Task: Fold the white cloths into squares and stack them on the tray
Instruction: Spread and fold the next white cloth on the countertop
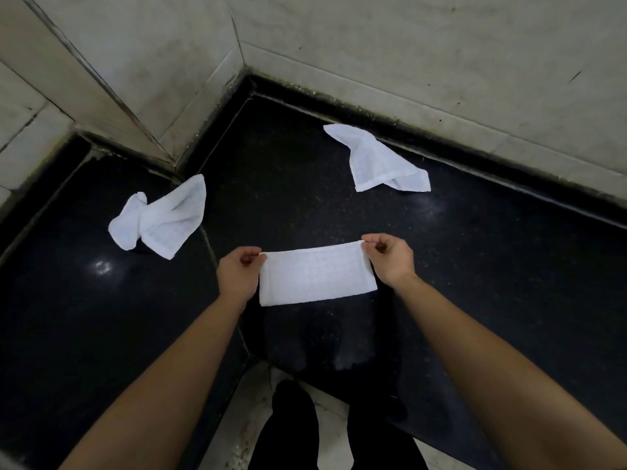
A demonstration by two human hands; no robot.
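A white cloth [315, 276], folded into a wide rectangle, hangs stretched between my hands above the black counter [288, 184]. My left hand [239, 273] pinches its upper left corner and my right hand [390, 259] pinches its upper right corner. A second white cloth [163, 217] lies crumpled on the counter to the far left. A third white cloth [376, 161] lies loosely bunched at the far right, close to the wall. No tray is in view.
The black stone counter runs into a corner of pale tiled walls [407, 56]. Its front edge turns inward near my dark trousers [295, 432], which stand on a light floor below.
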